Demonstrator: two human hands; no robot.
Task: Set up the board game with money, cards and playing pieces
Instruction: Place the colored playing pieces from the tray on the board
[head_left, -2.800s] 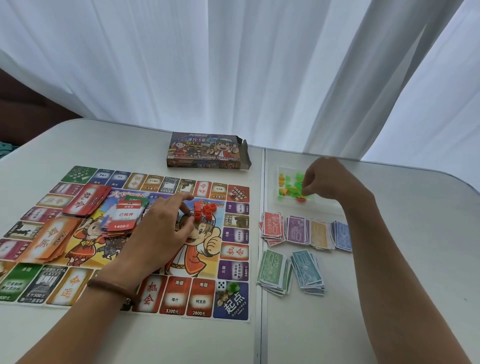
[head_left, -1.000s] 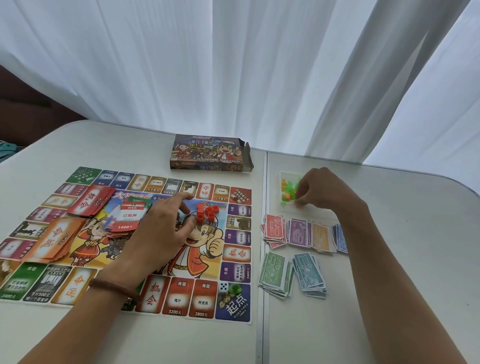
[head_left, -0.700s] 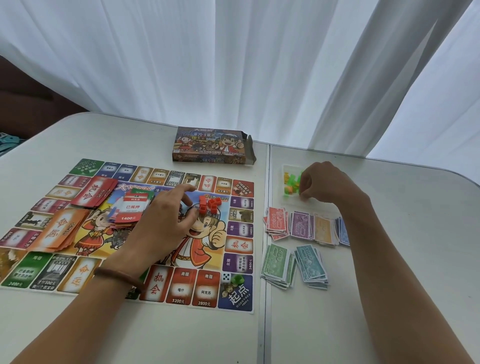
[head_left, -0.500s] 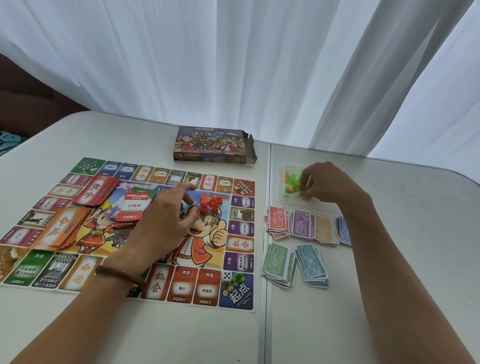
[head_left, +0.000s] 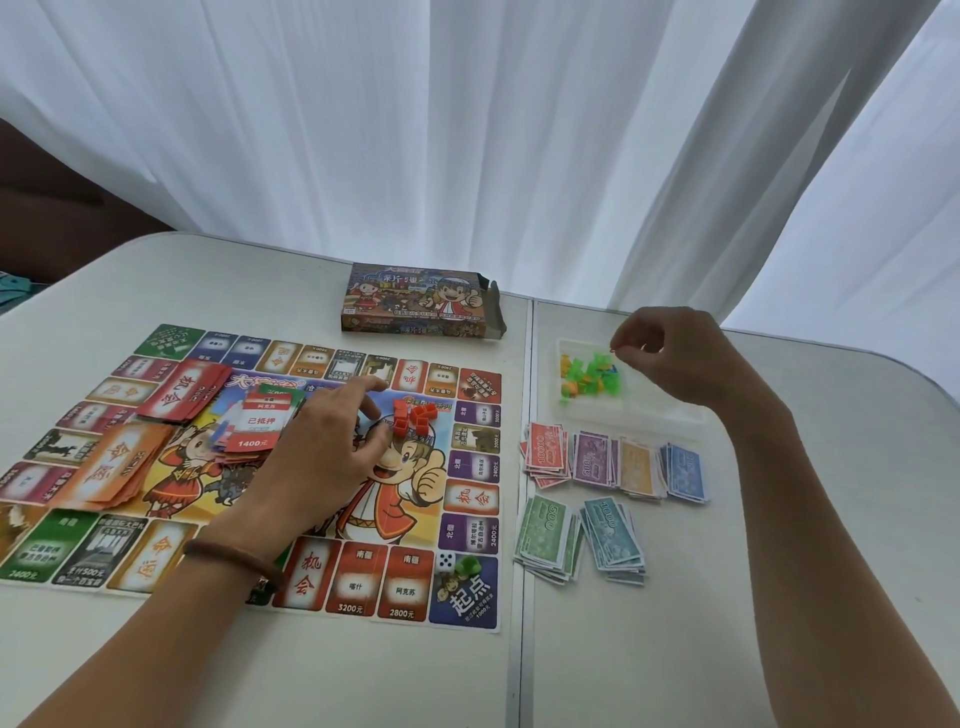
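Note:
The game board (head_left: 470, 597) lies flat on the left half of the table. Red cards (head_left: 182, 395), orange cards (head_left: 119, 467) and property cards (head_left: 260, 421) lie spread on it. A cluster of red houses (head_left: 413, 414) sits at the board's centre. My left hand (head_left: 322, 457) hovers just left of them with loosely curled fingers, holding nothing I can see. My right hand (head_left: 670, 358) is raised above a clear bag of green and orange pieces (head_left: 587, 379). Its thumb and forefinger pinch something tiny and reddish. A white die (head_left: 445, 561) and a green pawn (head_left: 467, 564) stand on the start corner.
Paper money lies right of the board in sorted piles, an upper row (head_left: 613, 462) and two lower stacks (head_left: 576, 535). The opened game box (head_left: 415, 299) lies beyond the board. A seam (head_left: 522, 649) splits the table. White curtains hang behind.
My right hand has lifted out of the bag of pieces and risen slightly to the right, fingertips pinched. My left hand has stayed beside the red houses.

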